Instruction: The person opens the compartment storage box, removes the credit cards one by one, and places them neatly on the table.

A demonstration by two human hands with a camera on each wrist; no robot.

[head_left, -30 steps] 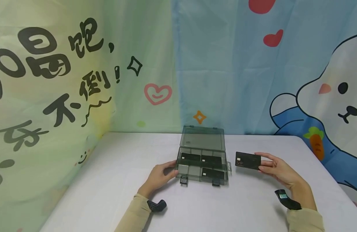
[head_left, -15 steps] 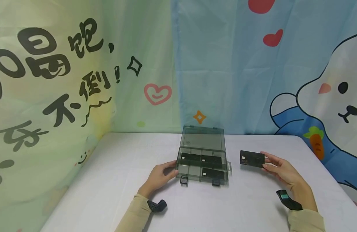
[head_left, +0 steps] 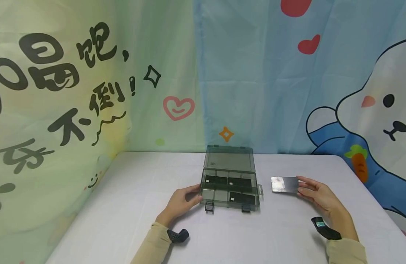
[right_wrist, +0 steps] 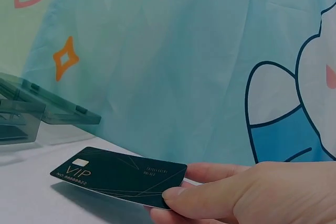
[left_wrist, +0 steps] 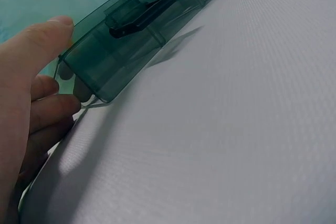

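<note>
A translucent grey-green plastic compartment box point(head_left: 222, 201) stands on the table with its lid point(head_left: 228, 161) raised at the back. Three black cards lie in it: one at the back left point(head_left: 216, 179), one at the back right point(head_left: 240, 182) and one at the front right point(head_left: 242, 198). My left hand point(head_left: 181, 204) grips the box's left side, thumb on the upper edge point(left_wrist: 31, 72). To the right of the box, my right hand point(head_left: 316, 192) pinches a black VIP card point(right_wrist: 121, 177) by its right end, above the table. Glare whitens that card in the head view.
A white cloth covers the table point(head_left: 242, 238). Two dark latches hang from the box's front, the left latch point(head_left: 209, 206) and the right latch point(head_left: 246, 208). A small handle point(head_left: 260, 189) juts from its right side. Printed curtains point(head_left: 255, 91) close off the back and left.
The VIP card first shifted right, then slightly back left and down. Its face has tilted flatter, turning from black to shiny grey in the head view. My left hand and the box stay put.
</note>
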